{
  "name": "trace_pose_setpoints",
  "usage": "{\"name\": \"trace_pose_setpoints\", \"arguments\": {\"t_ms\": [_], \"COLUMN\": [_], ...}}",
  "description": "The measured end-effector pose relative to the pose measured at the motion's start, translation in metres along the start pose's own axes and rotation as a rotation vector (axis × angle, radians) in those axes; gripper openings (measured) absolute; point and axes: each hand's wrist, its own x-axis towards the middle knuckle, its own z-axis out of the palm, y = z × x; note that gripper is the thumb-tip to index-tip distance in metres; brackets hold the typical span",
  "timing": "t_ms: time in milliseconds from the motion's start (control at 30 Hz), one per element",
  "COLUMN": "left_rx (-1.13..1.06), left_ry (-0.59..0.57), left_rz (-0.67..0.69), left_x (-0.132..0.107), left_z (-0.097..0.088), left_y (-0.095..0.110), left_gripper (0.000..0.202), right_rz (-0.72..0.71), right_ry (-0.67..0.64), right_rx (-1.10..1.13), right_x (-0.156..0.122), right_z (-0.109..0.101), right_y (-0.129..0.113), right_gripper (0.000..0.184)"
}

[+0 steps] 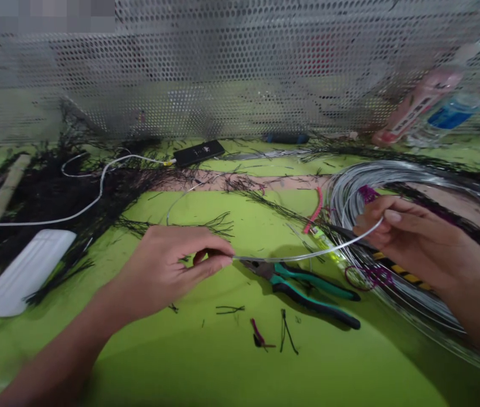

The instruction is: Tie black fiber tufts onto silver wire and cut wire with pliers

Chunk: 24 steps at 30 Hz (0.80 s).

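Note:
A thin silver wire (307, 255) runs between my two hands above the green table (223, 362). My left hand (172, 265) pinches its free end between thumb and fingers. My right hand (409, 237) is closed on the wire where it leaves a big coil of silver wire (350, 192) at the right. Green-handled pliers (307, 285) lie on the table just below the stretched wire, between the hands.
Black wire scraps (44, 192) pile up at the left, with a white cable (95, 198) and a black phone (199, 152) behind. A white flat object (23, 271) lies at the left. A perforated metal screen (240, 68) stands at the back, bottles (435, 107) at the right.

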Motion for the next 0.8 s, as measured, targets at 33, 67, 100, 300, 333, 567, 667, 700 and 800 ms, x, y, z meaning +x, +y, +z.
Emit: {"name": "trace_pose_setpoints", "arguments": {"t_ms": [33, 67, 100, 300, 333, 567, 667, 700, 800], "left_rx": [0.010, 0.029, 0.050, 0.115, 0.112, 0.094, 0.053, 0.025, -0.098], "left_ry": [0.012, 0.024, 0.035, 0.119, 0.125, 0.129, 0.093, 0.072, -0.030], "left_rz": [0.002, 0.005, 0.007, 0.049, 0.064, 0.113, 0.144, 0.141, 0.103], "left_x": [0.000, -0.001, -0.001, -0.003, -0.003, 0.002, 0.006, 0.008, 0.012], "left_z": [0.001, 0.001, 0.001, -0.002, -0.003, -0.002, -0.004, -0.004, -0.006], "left_y": [0.000, 0.000, -0.001, -0.004, -0.003, 0.005, 0.011, 0.013, 0.019], "left_gripper": [0.007, 0.006, 0.006, 0.009, 0.008, 0.004, 0.004, 0.005, 0.008], "right_rz": [0.005, 0.011, 0.015, 0.088, 0.102, 0.153, 0.148, 0.144, 0.133], "right_ry": [-0.002, -0.003, -0.002, 0.105, 0.133, 0.288, 0.316, 0.319, 0.319], "right_rx": [0.005, 0.009, 0.013, 0.058, 0.078, 0.270, 0.339, 0.357, 0.394], "right_x": [0.001, 0.002, 0.003, 0.002, 0.002, 0.001, 0.002, 0.001, 0.001], "right_z": [0.001, 0.002, 0.003, 0.011, 0.013, 0.028, 0.029, 0.029, 0.030], "right_y": [-0.001, -0.001, -0.002, -0.008, -0.009, -0.013, -0.014, -0.014, -0.016], "right_gripper": [0.024, 0.027, 0.028, 0.030, 0.031, 0.025, 0.019, 0.017, 0.014]}}
